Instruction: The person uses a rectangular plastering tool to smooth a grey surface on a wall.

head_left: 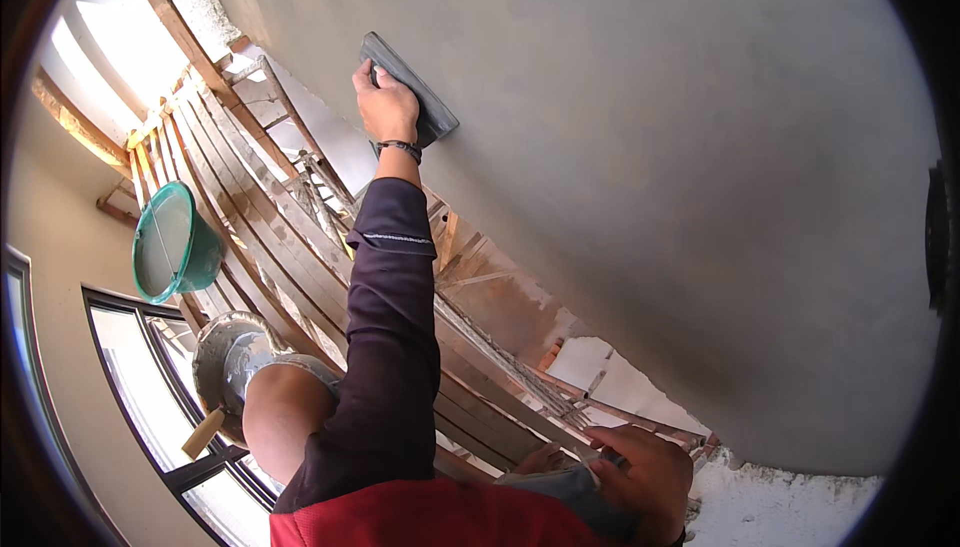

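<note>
- Head view looks down along a smooth grey plastered wall [650,147], with wooden scaffold planks [250,217] running beside it.
- One arm in a dark sleeve [385,347] stretches out from the lower edge to the wall; which arm it is by its path alone is not certain, but it comes in left of the other, so it reads as the left.
- Left hand [385,107], a dark band at the wrist, is clenched round the handle of a grey trowel [415,87].
- Trowel lies flat against the wall, tilted, its blade showing past the fingers on the wall side.
- Right hand [640,472] sits low at the lower edge, well apart from the trowel, fingers curled at the ends of the planks beside the wall's rough lower edge; whether it grips anything I cannot tell.
- Green bucket [175,242] stands on the planks, well to the left of the reaching arm; it seems to hold grey plaster.
- Round grey pan [225,362], crusted with plaster, rests lower on the planks beside a bare knee [285,412], a wooden handle [203,434] jutting out by it.
</note>
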